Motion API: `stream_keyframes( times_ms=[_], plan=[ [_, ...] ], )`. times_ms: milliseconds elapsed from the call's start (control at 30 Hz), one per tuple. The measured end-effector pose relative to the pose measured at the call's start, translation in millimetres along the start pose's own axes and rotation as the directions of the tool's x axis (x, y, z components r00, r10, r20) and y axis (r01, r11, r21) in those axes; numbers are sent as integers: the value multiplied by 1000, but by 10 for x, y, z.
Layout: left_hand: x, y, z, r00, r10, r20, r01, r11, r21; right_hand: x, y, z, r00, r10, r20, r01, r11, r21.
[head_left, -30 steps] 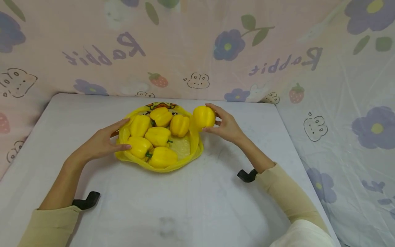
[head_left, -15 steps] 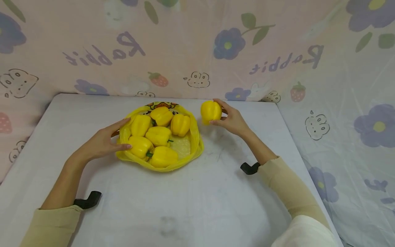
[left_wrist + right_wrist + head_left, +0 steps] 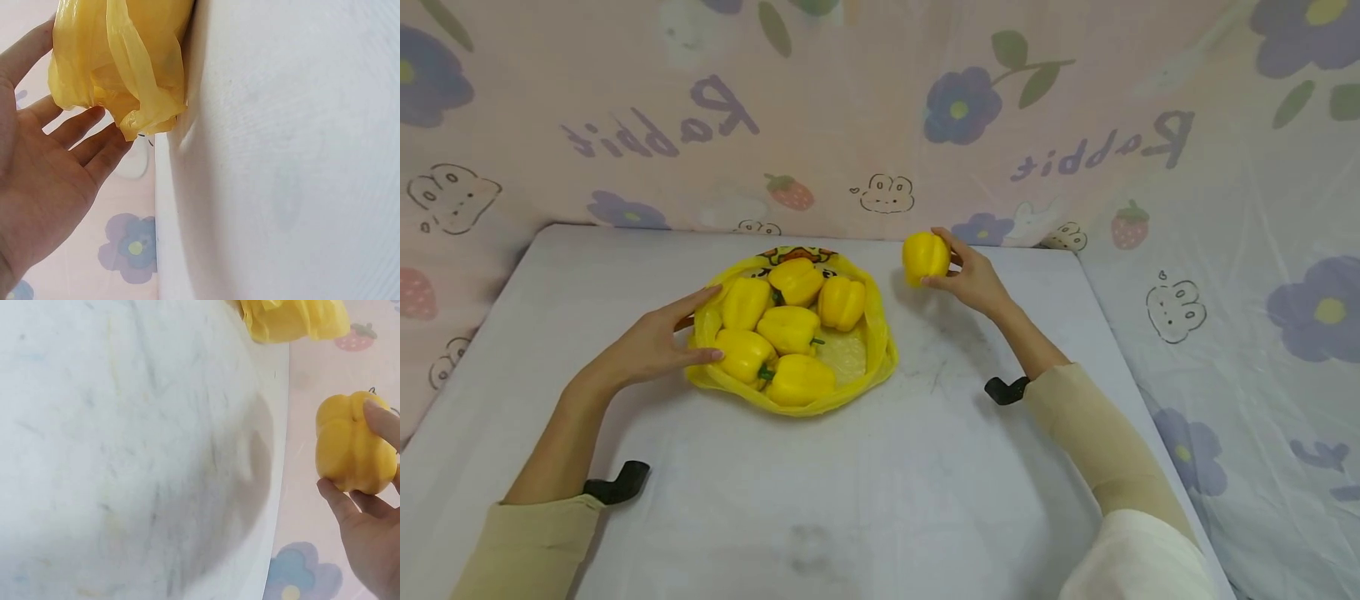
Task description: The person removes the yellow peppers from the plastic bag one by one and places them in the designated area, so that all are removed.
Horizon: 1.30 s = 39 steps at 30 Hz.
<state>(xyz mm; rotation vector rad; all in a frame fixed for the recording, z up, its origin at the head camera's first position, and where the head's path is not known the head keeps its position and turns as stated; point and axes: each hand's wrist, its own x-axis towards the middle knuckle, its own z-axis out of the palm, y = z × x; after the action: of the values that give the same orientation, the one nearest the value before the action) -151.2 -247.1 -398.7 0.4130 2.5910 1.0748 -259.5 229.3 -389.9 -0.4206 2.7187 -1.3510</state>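
My right grip (image 3: 973, 279) pinches one yellow bell pepper (image 3: 923, 257) between thumb and fingers, above the table (image 3: 925, 483) and well apart from the yellow plastic bag (image 3: 881, 362). I judge it light and firm, its smooth skin slightly slippery; the lobed sides look the best hold. My left grip (image 3: 653, 346) lies spread against the bag's side, where the thin film seems soft; six more peppers (image 3: 787, 329) sit inside. The pale table bears faint smudges; a flower-printed cloth (image 3: 820, 125) hangs behind.
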Motion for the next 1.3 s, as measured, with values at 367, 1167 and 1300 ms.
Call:
stream_keyframes(
  times_ms=[367,1167,1300],
  plan=[
    [6,-7,-1,1000,-10,10,10,1000,-1,167,122,-33,999,45,10,-45,999,10],
    [11,-36,6,1000,31,5,-31,999,-22,394,409,-30,991,126,44,-130,986,106],
    [20,-31,-2,1000,11,10,-10,1000,-11,356,343,-50,988,130,80,-140,981,137]
  ],
)
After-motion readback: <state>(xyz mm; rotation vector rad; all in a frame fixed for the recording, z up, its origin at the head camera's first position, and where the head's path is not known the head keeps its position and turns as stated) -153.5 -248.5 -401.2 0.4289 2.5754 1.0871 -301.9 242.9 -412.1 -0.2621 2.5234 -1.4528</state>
